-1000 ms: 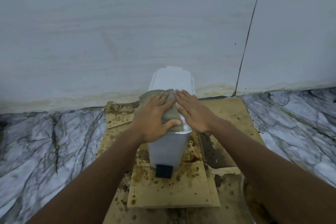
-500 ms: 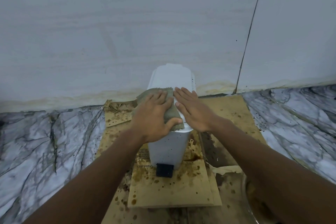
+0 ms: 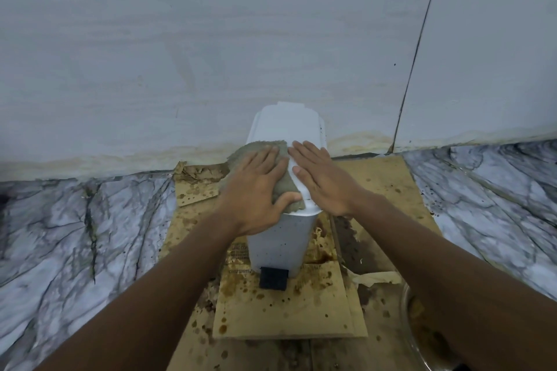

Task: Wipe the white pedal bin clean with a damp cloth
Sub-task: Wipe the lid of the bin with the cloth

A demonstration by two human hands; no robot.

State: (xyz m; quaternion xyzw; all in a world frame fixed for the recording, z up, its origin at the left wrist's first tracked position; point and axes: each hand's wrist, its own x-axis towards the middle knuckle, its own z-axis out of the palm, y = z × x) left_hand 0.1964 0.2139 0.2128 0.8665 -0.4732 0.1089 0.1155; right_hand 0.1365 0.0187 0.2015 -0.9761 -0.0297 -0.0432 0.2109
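1. The white pedal bin [image 3: 278,245] stands upright on stained cardboard [image 3: 283,310] laid on the floor, with its back close to the pale wall [image 3: 211,54].
2. Its lid [image 3: 287,123] is down, and a black pedal [image 3: 273,278] sticks out at the foot of the front face.
3. A grey-green cloth [image 3: 256,149] lies over the left part of the lid and hangs a little past the left edge.
4. The left hand [image 3: 256,190] lies flat on the cloth, fingers spread and pointing toward the wall; its grip is loose, with only the thumb curled over the cloth's near corner.
5. The right hand [image 3: 322,179] rests palm down on the bare right side of the lid, fingers straight, its grip open and holding nothing.
6. The two hands lie just beside each other, with a strip of white lid between them.
7. Small dark specks dot the front of the bin.
8. Marbled floor tiles [image 3: 75,235] flank the cardboard on both sides.
9. The rim of a round metal vessel [image 3: 405,307] shows at the lower right, partly hidden by the right forearm.
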